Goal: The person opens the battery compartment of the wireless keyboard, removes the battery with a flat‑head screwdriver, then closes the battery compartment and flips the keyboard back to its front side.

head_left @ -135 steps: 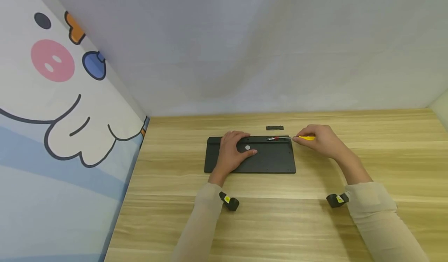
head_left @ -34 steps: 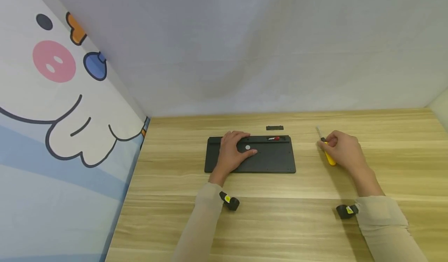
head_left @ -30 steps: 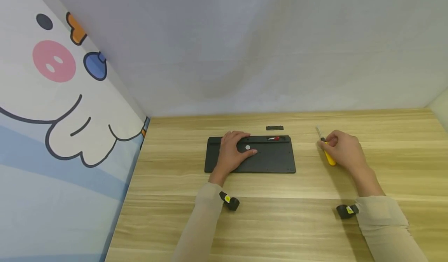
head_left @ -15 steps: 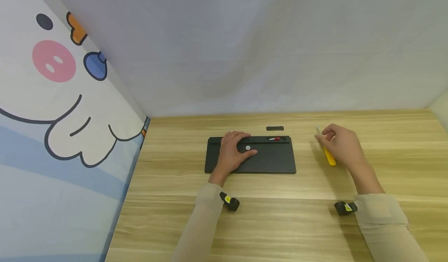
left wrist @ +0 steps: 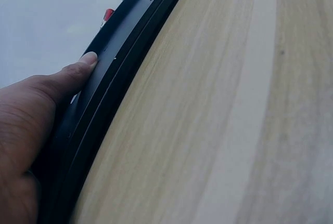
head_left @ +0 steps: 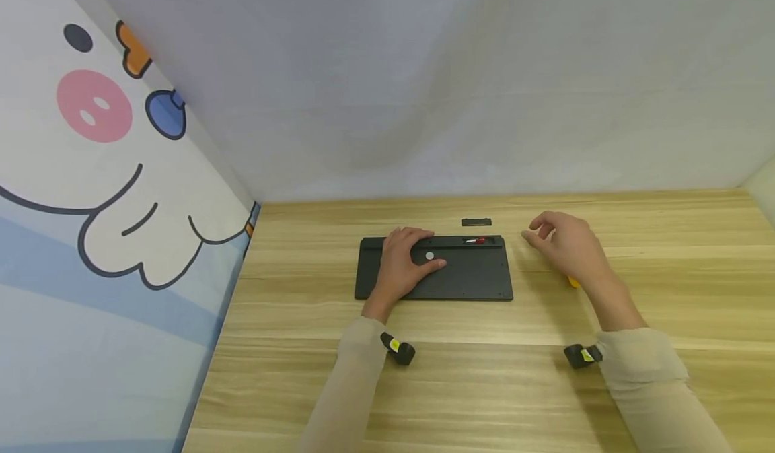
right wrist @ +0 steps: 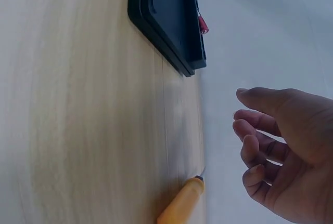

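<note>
Near the table's (head_left: 484, 399) far edge, battery (head_left: 477, 241) removal seems underway: left hand (head_left: 399, 264) splayed on keyboard (head_left: 472, 276), right hand (head_left: 569, 246) empty, pinch likely next.

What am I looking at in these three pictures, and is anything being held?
There is no robot here, just a person's two bare hands. The wide picture comes from a camera on the head, looking forward and down. The other two come from a small camera on each wrist. On the wooden table lies a flat black board, perhaps an upturned keyboard, with a red and silver piece in its slot. Beyond it lies a small black strip. The left hand rests on the board. The right hand holds nothing; a yellow-handled tool lies nearby, mostly hidden in the head view.
</note>
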Motion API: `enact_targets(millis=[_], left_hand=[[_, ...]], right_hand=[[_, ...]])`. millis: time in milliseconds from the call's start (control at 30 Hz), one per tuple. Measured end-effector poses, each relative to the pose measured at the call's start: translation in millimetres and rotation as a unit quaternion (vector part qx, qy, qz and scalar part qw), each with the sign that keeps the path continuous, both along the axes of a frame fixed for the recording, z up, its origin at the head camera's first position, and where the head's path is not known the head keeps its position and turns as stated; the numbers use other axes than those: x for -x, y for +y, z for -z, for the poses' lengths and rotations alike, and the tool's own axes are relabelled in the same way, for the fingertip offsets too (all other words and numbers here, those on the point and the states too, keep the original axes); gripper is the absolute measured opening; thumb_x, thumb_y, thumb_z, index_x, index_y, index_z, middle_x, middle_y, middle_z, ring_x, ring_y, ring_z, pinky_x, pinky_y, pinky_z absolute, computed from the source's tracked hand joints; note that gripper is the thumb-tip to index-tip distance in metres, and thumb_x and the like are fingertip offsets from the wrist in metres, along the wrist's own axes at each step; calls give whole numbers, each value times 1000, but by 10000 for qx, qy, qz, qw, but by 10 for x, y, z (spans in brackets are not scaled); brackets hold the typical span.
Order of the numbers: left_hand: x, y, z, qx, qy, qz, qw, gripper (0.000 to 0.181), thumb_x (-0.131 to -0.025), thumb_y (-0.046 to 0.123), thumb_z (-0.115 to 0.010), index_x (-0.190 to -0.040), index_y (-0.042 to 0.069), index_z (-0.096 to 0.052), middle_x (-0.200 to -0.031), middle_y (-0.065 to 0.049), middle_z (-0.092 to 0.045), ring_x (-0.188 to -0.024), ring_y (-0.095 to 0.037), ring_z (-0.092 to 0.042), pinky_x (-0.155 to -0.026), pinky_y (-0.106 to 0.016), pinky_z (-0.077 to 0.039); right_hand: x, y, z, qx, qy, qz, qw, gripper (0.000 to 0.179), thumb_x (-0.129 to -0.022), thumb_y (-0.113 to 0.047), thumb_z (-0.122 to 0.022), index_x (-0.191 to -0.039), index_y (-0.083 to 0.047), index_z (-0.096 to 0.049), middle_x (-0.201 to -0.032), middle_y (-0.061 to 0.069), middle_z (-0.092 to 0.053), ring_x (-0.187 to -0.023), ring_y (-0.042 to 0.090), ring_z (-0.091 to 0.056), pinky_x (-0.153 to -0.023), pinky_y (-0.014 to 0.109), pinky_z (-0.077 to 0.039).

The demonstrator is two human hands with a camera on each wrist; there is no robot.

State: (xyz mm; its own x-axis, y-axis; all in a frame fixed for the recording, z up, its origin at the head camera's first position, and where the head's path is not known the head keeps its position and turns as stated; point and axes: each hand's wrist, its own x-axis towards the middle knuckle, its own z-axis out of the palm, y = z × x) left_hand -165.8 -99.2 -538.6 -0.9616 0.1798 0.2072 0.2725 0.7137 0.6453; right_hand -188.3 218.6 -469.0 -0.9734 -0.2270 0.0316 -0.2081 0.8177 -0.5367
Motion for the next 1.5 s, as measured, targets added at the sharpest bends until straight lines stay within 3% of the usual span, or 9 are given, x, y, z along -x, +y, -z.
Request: enact_targets(millis=[433,767,1100,1500], left_hand=[[-23,-12,-4,16,39,33,10000,59,-83,42,-84,-134,19,-65,-135,-3,-65,-134,-24,-56,-133,-46,-20],[-31,-16,-10,15,16,24,10000,59,-83,42,-84,-135,20,-65,-135,-3,-65,-135,-24,-55,-134,-46,-19],[-19,-9,-2,28,64,24,10000,59,-83,41,-84,-134,20,-65,-134,-3,-65,-134,-24,-56,-134,-45,-20],[-1,-9,-1,20,78,30,10000,59,-83,41,-84,-135,19,-65,-134,-3,-66,-133,-24,-56,-133,-46,-21]], right_hand=[[-11,-207,-5,-19,39,-267,9996,26,-99,-30,-67,-108,-6,-72,-91,11,-72,-63,13,-57,-56,26,-43],[13,-355,55,-36,-60,-449,9990,26,-99,-29,-67,-109,-6,-72,-92,11,-72,-63,15,-55,-56,26,-43],[25,-493,149,17,334,-696,9970,16,-96,-23,-71,-102,-9,-74,-89,7,-70,-62,13,-56,-57,26,-45],[60,-608,144,-185,283,-991,9945,14,-97,-21,-72,-104,-10,-76,-94,10,-68,-68,17,-54,-60,27,-43]])
